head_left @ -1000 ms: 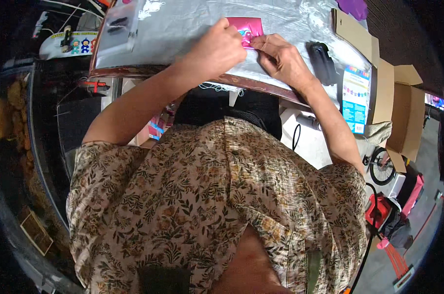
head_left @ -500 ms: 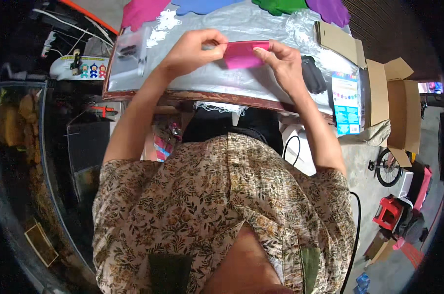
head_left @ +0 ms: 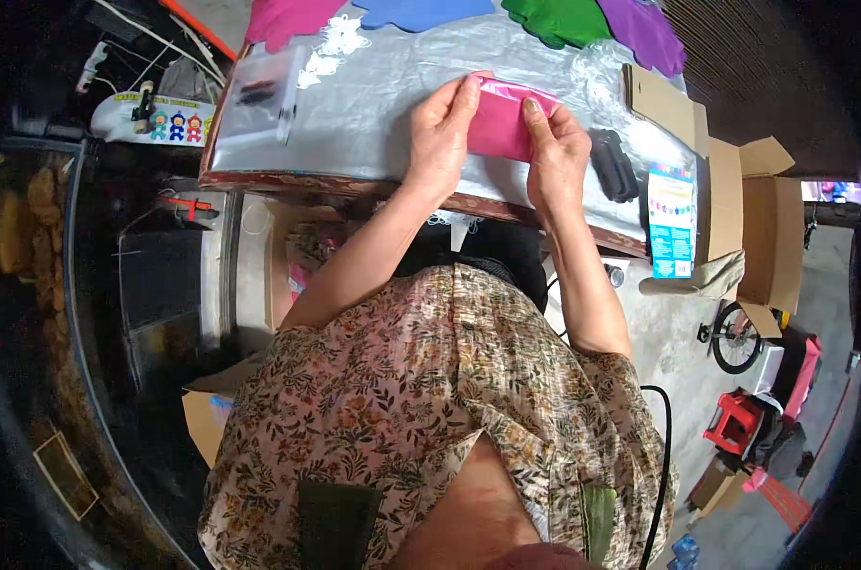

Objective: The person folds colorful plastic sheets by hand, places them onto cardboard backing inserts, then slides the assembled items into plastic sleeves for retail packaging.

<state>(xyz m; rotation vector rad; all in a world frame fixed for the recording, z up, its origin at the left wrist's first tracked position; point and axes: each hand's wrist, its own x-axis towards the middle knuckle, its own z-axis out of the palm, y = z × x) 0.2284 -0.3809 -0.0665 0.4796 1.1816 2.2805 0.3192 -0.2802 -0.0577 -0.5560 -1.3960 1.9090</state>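
On the head view, my left hand had thumb and fingers pinched on the left side of a shiny pink packet, and my right hand had pretty much the same closed grip on its right side, thumb on top. So the packet spanned the gap between my fingers, above the silvery table. Just right of my right fingers lay a black bundle, with a blue-and-white card further out. Well left of my fingers was a clear bag.
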